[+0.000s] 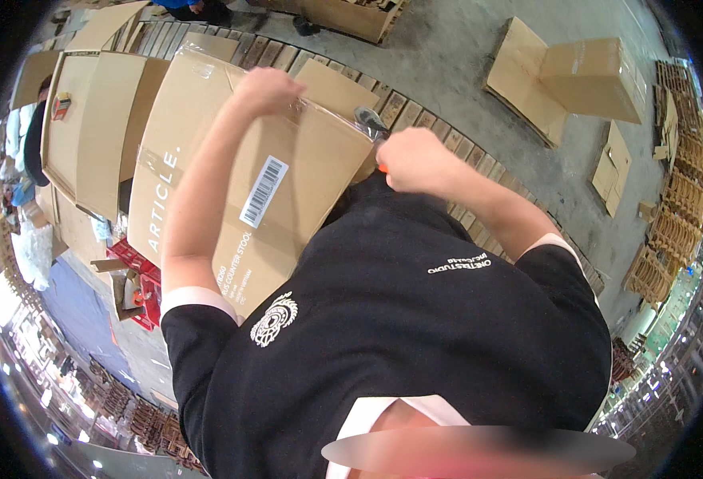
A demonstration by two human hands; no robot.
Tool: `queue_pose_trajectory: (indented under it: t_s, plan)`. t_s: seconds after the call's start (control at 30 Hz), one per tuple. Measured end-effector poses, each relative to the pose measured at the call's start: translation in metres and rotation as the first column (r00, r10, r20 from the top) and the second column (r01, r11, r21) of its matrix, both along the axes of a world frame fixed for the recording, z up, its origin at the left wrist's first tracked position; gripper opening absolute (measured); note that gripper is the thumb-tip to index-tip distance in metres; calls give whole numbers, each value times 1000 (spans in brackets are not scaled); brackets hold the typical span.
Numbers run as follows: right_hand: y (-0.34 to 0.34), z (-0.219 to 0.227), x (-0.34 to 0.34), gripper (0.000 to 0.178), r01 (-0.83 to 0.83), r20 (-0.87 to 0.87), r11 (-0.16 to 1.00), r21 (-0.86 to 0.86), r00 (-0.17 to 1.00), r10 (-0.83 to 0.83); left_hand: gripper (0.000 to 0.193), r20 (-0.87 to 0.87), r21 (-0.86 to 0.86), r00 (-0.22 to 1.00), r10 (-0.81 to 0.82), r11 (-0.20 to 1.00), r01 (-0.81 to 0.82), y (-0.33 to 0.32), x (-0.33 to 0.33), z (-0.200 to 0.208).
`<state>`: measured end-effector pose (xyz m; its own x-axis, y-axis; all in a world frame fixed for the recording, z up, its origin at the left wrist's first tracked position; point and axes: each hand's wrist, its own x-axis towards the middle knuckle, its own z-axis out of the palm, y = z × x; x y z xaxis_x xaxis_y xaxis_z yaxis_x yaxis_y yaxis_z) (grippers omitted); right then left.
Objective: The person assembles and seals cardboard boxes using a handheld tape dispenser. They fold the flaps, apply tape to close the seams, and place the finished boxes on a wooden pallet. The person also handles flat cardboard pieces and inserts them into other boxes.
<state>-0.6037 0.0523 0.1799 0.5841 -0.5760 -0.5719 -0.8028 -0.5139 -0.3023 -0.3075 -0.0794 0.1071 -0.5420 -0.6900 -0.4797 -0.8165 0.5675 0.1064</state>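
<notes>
A large closed cardboard box [208,180] with a white barcode label lies in front of me, clear tape along its edges. My left hand [268,92] is closed at the box's far right edge, fingers curled down against it. A cardboard flap [335,88] sticks out just beyond those fingers. Off the box's right corner, my right hand [419,162] is wrapped round a tape dispenser [371,120]; its dark head and clear tape show beside the corner, and a bit of orange shows under the fist. The rest of the dispenser is hidden by the hand.
The box rests on a slatted roller conveyor [435,124]. An open carton [100,132] stands left of it, near red crates [140,279]. Cardboard pieces [583,72] lie on the floor at the right, before stacked wooden frames [675,215]. Another person [196,9] is at the top.
</notes>
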Motion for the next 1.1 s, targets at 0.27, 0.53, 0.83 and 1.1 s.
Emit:
queue_pose_trajectory:
  t_s: [0.27,0.53,0.83,1.1]
  plan:
    - [-49,-120,-115,33,452,-376,892,19,830,-412,36,74,290,996,-40,957,17,93,-163,2]
    - [-49,-296,-308,28,776,-643,509,373,612,-460,44,-328,-107,937,118,981,-161,128,-129,-1]
    - [-64,-308,-302,14,891,-537,45,452,312,-784,42,-9,-614,832,555,654,-442,-50,97,-4]
    - [-170,-352,-244,20,763,-247,207,612,433,-867,37,57,-400,333,941,327,-856,-133,141,-50]
